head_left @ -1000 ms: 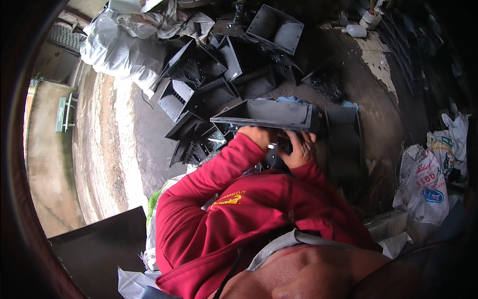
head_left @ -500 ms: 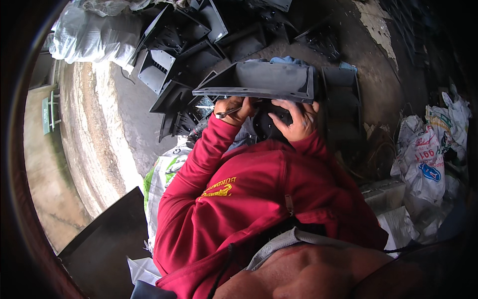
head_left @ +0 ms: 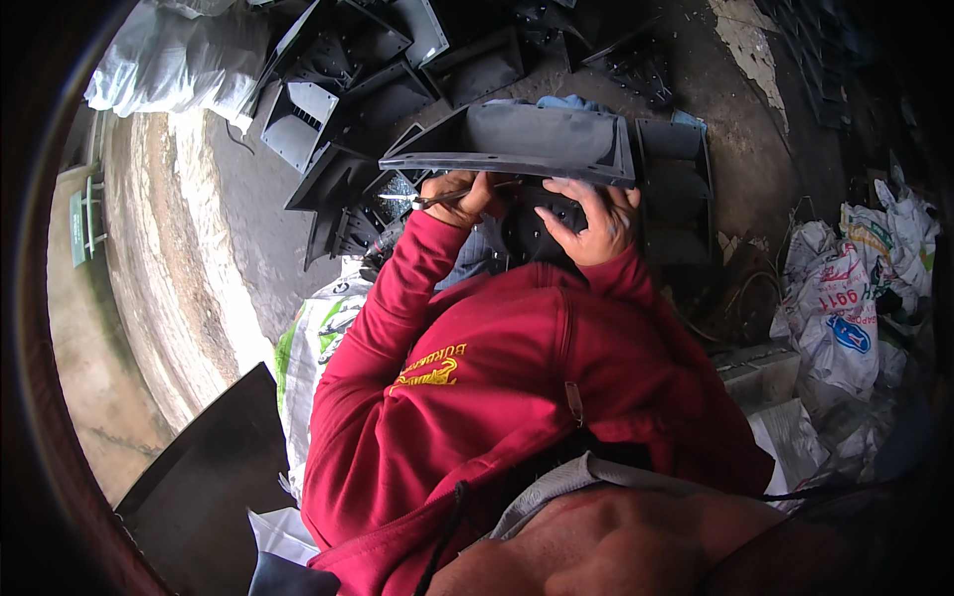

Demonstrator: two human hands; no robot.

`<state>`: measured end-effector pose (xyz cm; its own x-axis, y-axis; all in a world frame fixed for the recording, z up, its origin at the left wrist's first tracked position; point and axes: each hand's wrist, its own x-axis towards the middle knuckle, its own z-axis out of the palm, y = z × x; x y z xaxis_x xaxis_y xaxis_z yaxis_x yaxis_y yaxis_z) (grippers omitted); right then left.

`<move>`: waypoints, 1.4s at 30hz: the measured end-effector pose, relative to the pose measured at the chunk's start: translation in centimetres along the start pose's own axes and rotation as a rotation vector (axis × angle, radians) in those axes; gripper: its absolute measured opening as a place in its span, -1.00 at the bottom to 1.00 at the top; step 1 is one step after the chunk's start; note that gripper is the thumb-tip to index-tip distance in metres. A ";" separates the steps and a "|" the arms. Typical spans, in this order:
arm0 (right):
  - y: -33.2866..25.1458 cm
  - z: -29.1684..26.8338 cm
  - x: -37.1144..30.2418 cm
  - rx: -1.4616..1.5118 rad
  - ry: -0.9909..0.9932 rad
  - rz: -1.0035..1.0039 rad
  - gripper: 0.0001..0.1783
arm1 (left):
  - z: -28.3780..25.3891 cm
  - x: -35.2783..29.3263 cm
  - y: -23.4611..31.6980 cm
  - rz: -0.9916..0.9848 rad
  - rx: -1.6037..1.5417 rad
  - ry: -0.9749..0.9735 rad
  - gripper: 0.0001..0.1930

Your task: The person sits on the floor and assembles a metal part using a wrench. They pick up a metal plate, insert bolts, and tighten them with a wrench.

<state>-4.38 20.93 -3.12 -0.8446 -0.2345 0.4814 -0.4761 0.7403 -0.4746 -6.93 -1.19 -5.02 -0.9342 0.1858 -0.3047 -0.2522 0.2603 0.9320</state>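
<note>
Metal tool (head_left: 431,202) sits by the near edge of the black housing (head_left: 545,136), left hand (head_left: 464,205) wrapped round it. Right hand (head_left: 600,223), fingers splayed, touches that edge; I'd brace firmly there against twisting.

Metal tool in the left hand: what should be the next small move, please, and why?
I would probably ease the metal tool inward beneath the black housing, since the left hand grips it just below the near rim and the right hand is at that rim, apparently steadying it.
</note>
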 end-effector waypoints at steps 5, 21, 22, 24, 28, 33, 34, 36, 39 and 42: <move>0.0 0.0 0.0 0.005 0.017 -0.019 -0.57 | 0.0 -0.7 1.3 0.166 0.078 0.068 -0.70; 0.1 -1.8 -0.2 0.157 0.061 -0.116 -0.65 | -2.7 0.4 11.2 0.720 1.204 -0.048 -0.64; -0.1 -2.2 -0.8 0.224 0.130 -0.008 -0.70 | -2.6 0.9 11.3 0.714 1.249 -0.065 -0.69; 1.7 -2.3 -1.9 0.266 0.310 0.130 -0.72 | -3.0 2.1 11.0 0.866 1.189 -0.093 -0.78; 5.0 -0.4 -2.4 0.123 0.233 0.155 -0.49 | -5.5 1.0 11.3 0.957 1.139 -0.063 -0.80; 4.4 3.4 -5.5 -0.221 -0.369 0.048 -0.14 | -14.4 -0.6 12.8 0.811 0.936 0.459 -0.86; 4.6 3.7 -5.9 -0.243 -0.368 0.042 -0.04 | -17.5 0.0 12.2 1.025 0.933 0.495 -0.90; 5.1 4.0 -6.2 -0.188 -0.387 0.045 -0.03 | -23.3 -0.1 11.8 0.485 0.294 0.668 -0.90; 5.8 3.5 -7.6 -0.194 -0.417 0.145 0.00 | -26.3 4.1 13.2 0.240 0.159 0.953 -0.72; 6.5 3.1 -7.8 -0.099 -0.344 0.190 0.11 | -29.8 10.1 11.9 0.237 -0.024 0.989 -0.66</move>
<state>-1.65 25.58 -12.20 -0.9559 -0.2727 0.1093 -0.2922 0.8437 -0.4503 -26.92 -24.45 8.81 -0.7481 -0.6395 0.1771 -0.0282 0.2974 0.9543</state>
